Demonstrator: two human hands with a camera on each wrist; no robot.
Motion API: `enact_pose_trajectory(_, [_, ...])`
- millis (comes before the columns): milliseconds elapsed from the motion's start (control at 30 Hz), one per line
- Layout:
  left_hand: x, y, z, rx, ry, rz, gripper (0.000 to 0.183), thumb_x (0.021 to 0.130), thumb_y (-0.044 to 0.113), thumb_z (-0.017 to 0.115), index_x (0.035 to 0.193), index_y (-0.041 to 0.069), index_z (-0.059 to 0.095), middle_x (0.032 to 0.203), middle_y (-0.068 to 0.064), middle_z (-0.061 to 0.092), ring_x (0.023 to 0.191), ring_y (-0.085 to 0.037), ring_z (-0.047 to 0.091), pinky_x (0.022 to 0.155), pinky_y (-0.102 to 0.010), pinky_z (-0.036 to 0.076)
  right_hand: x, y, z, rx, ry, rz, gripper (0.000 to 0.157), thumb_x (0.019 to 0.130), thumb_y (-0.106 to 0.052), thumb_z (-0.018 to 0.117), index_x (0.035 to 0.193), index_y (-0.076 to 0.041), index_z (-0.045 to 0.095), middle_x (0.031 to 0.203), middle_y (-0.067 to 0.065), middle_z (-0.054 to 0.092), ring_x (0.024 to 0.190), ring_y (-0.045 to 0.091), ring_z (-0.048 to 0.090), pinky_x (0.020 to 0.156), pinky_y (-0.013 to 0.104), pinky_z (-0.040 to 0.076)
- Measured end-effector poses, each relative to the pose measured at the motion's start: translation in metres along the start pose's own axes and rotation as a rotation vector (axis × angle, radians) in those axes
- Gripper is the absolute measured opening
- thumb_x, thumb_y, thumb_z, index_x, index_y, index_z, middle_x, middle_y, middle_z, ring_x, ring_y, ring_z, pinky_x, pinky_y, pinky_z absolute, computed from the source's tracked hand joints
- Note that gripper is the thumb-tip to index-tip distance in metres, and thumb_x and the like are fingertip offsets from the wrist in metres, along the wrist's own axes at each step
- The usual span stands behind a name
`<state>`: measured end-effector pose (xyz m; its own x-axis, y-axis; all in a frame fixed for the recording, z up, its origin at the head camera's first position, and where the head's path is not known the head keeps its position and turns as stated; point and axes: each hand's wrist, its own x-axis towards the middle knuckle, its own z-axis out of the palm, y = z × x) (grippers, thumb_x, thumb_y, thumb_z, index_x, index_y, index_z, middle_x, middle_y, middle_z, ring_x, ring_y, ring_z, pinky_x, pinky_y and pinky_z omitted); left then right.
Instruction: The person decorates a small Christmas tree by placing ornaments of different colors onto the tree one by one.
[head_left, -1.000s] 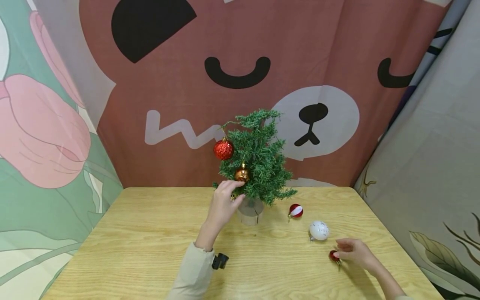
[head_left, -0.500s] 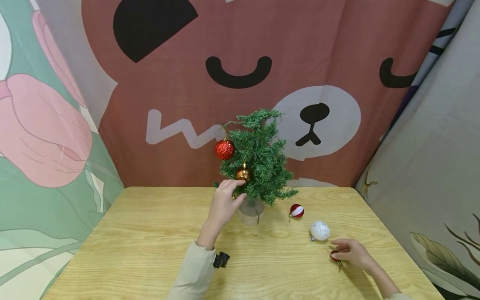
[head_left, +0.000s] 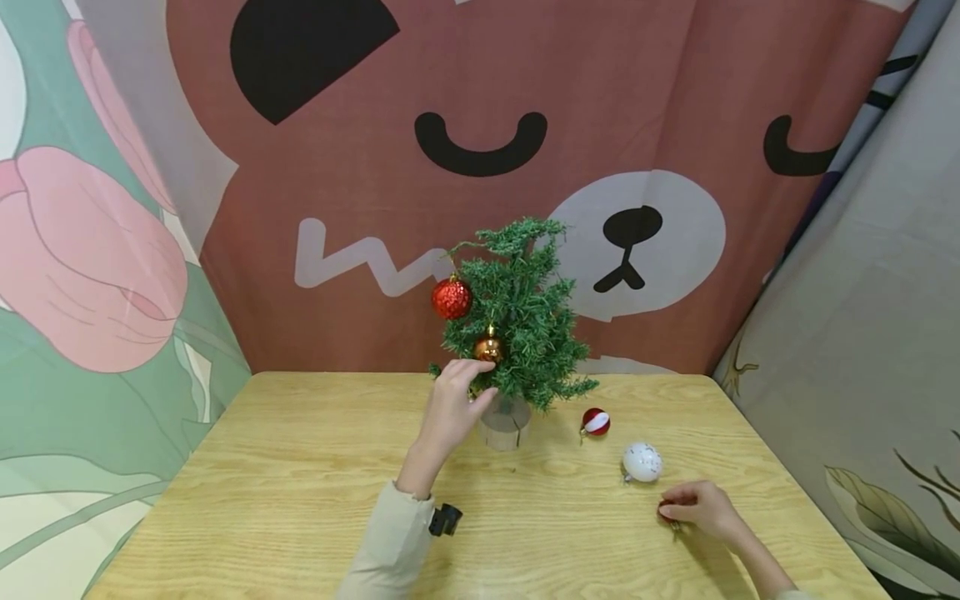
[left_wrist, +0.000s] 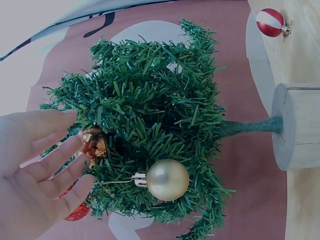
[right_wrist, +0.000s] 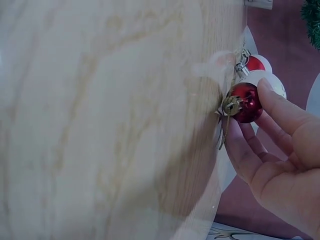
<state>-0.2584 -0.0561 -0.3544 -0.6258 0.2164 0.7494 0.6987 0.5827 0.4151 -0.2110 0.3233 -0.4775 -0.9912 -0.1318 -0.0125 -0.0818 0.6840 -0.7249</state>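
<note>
A small green Christmas tree (head_left: pixel 517 325) stands on a round wooden base (head_left: pixel 504 427). From its left side hang a red bauble (head_left: pixel 452 298), a copper bauble (head_left: pixel 490 348) and, lower down, a matte gold bauble (left_wrist: pixel 167 180). My left hand (head_left: pixel 448 412) is held beside these branches with its fingers extended, the fingertips right at the copper bauble and holding nothing. At the table's right, my right hand (head_left: pixel 705 510) pinches a small dark red bauble (right_wrist: pixel 245 102) between thumb and fingers. Its gold cap and string loop point away from the palm, close to the tabletop.
A white bauble (head_left: pixel 642 462) and a red-and-white striped bauble (head_left: pixel 596 422) lie on the wooden table (head_left: pixel 300 475) between the tree and my right hand. Behind the table hangs a printed bear curtain (head_left: pixel 360 183); patterned cloths flank both sides.
My right hand's fingers have closed on the small dark red bauble, which they cover more than before. My left hand stays beside the tree. The whole head view has shifted slightly.
</note>
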Motion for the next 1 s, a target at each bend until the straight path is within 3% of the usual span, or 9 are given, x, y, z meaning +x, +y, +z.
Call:
enact_pose_trajectory(233, [0.000,0.000,0.000,-0.004,0.005,0.006,0.031,0.072,0.003,0.073,0.101,0.001,0.065,0.097,-0.009,0.062,0.092,-0.023,0.055,0.074,-0.034,0.048,-0.002,-0.002,0.004,0.064,0.029,-0.026,0.029,0.075,-0.007,0.070,0.092,0.015,0.062,0.084,0.018,0.063,0.066,0.013,0.060,0.056,0.024,0.050])
enact_pose_trajectory(733, [0.001,0.000,0.001,0.001,-0.020,-0.007,0.029,0.073,0.003,0.072,0.102,0.001,0.065,0.099,-0.010,0.062,0.094,-0.024,0.055,0.077,-0.035,0.047,-0.003,-0.017,0.010,0.297,-0.035,-0.078,0.032,0.079,0.001,0.064,0.097,0.025,0.052,0.086,0.027,0.062,0.072,0.008,0.062,0.063,0.027,0.052])
enact_pose_trajectory(900, [0.000,0.000,0.003,0.000,-0.017,-0.011,0.031,0.073,0.004,0.072,0.103,0.000,0.064,0.099,-0.010,0.062,0.094,-0.024,0.055,0.077,-0.036,0.047,-0.001,-0.022,0.015,0.346,-0.030,-0.085,0.032,0.080,-0.002,0.064,0.096,0.024,0.054,0.088,0.024,0.061,0.073,0.007,0.060,0.064,0.027,0.052])
enact_pose_trajectory(1000, [0.000,0.001,0.004,0.005,-0.013,-0.008,0.032,0.074,0.005,0.072,0.104,0.000,0.064,0.100,-0.010,0.063,0.094,-0.024,0.056,0.077,-0.035,0.047,0.000,-0.024,0.018,0.378,-0.011,-0.045,0.033,0.080,-0.004,0.065,0.097,0.022,0.055,0.089,0.020,0.063,0.074,0.007,0.060,0.066,0.025,0.051])
